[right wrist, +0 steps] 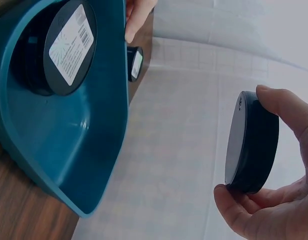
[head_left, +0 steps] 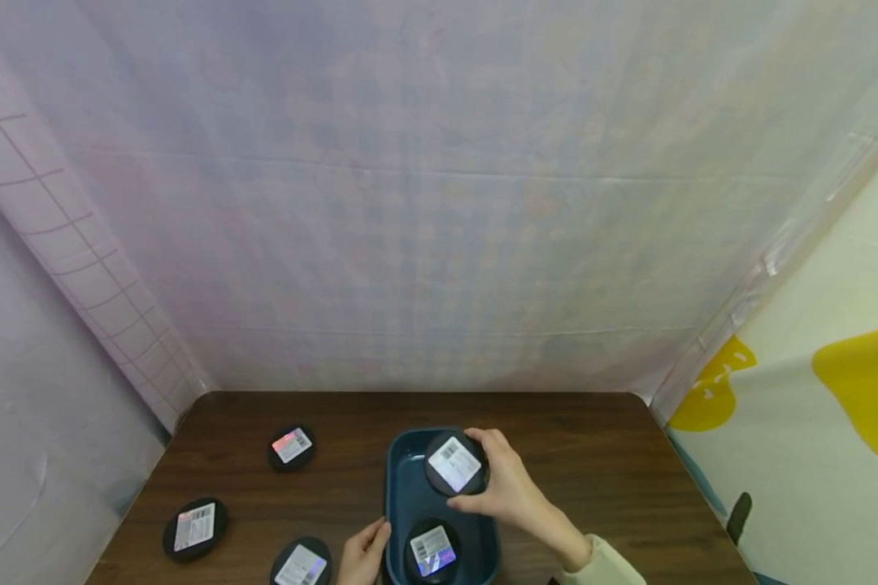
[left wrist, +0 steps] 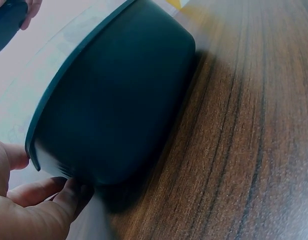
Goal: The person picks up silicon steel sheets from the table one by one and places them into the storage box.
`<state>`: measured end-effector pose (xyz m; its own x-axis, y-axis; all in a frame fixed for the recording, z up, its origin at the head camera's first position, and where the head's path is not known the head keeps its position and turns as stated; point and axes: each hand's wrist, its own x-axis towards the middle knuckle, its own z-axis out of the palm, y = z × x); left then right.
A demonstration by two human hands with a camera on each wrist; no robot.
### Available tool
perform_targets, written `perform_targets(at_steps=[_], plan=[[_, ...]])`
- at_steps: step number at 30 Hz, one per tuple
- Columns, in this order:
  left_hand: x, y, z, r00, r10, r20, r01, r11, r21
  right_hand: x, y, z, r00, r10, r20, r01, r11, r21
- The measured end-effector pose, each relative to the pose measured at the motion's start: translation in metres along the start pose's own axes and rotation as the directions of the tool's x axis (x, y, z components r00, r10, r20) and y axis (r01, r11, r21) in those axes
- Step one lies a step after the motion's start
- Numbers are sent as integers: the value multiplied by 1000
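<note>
My right hand (head_left: 510,486) grips a round black container (head_left: 454,463) by its edge, thumb on one side and fingers on the other. It is held up over the far end of a deep blue plastic bin (head_left: 404,496), its white barcode label showing. In the right wrist view this black container (right wrist: 259,145) is clear of the bin's rim. A second labelled black container (head_left: 433,552) lies inside the bin at the near end. With thumb and fingers, my left hand (head_left: 364,556) pinches the bin's left rim, as the left wrist view of the bin wall (left wrist: 114,95) shows.
Left of the bin, more labelled round black containers lie on the brown wooden table (head_left: 556,422): one farther back (head_left: 291,448), one at far left (head_left: 194,529), one near the front (head_left: 302,562). Pale patterned sheets (head_left: 439,244) hang behind the table and at both sides.
</note>
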<state>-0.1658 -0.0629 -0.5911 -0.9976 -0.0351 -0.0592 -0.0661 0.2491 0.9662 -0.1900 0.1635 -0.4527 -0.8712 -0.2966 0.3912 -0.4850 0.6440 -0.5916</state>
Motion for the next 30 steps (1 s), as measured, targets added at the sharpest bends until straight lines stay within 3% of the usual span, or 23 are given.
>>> perform_targets(at_steps=[22,30], plan=[[0,-2,1,1000,5,-7,-6,1000,-21,-4,-6,17,985,-146,90,148,989,-14],[0,-2,2,1000,-13,-18,12,999,-39,-5,-9,20,981,-138,136,144,989,-32]])
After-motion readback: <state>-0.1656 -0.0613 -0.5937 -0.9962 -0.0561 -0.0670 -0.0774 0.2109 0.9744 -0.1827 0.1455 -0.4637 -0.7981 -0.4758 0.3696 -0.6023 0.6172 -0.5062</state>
